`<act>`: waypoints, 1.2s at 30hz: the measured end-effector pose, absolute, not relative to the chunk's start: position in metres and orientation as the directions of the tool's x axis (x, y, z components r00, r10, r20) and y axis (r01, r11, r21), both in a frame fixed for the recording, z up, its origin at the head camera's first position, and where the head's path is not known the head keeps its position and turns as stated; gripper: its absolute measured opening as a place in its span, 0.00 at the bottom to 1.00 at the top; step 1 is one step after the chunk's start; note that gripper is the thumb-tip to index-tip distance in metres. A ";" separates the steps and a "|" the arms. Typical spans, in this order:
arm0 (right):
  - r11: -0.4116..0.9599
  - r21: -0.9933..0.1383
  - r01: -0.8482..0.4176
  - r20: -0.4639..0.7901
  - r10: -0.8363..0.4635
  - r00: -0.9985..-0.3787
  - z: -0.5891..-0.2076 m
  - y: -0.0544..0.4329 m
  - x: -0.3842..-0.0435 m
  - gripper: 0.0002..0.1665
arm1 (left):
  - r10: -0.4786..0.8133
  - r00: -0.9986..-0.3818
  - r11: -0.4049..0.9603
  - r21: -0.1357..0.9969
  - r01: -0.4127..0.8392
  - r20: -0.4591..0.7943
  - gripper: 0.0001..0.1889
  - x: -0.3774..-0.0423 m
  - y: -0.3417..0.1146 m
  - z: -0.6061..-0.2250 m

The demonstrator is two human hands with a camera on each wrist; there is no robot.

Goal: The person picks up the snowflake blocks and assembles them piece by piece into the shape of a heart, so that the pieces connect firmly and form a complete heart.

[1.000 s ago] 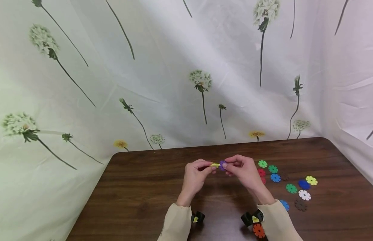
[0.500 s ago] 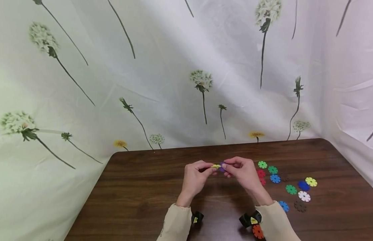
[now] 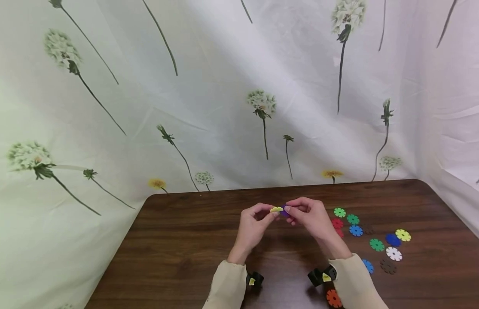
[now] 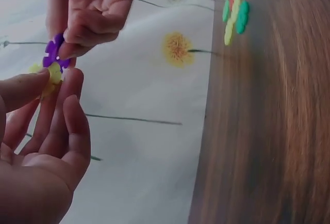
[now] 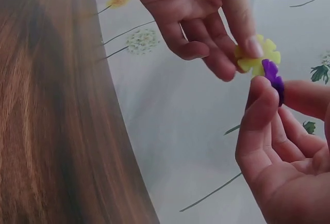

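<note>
My left hand [image 3: 251,229] pinches a yellow notched plastic disc [image 3: 276,209] between thumb and fingers, above the far half of the table. My right hand [image 3: 314,221] pinches a purple notched disc [image 3: 285,210] against its right side. In the right wrist view the yellow disc [image 5: 269,47] faces the camera, and the purple disc [image 5: 273,73] stands across its edge. The left wrist view also has the purple disc [image 4: 53,53] meeting the yellow disc [image 4: 54,73]. Fingertips hide parts of both discs, so how deep their slots engage cannot be told.
Several loose notched discs lie to the right on the brown table [image 3: 166,240], among them a white disc [image 3: 394,253] and a green disc [image 3: 376,245]. An orange disc [image 3: 334,298] lies by the right sleeve. A flower-printed cloth [image 3: 224,128] hangs behind the table.
The purple disc has come slightly closer to the yellow one, and the right hand has shifted a little left. Both hands keep their pinch. The head view has moved slightly.
</note>
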State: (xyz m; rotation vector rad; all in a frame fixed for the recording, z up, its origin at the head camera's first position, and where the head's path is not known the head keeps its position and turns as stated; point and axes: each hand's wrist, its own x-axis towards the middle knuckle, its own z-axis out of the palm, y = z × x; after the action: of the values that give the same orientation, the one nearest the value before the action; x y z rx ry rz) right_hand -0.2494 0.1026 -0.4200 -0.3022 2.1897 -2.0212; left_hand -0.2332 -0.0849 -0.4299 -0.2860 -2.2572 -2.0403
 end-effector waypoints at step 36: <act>0.657 -0.744 -0.120 -0.124 -0.313 -0.942 -0.466 0.174 -0.268 0.19 | 0.141 -0.987 -0.250 0.967 0.042 0.079 0.14 -0.232 -0.090 -0.429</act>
State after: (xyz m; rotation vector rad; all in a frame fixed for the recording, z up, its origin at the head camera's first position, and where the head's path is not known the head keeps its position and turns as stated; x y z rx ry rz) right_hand -0.2678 0.1743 -0.4662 -0.3501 2.6333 -1.1575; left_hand -0.2324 -0.0896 -0.4293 -0.2395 -1.9612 -2.5231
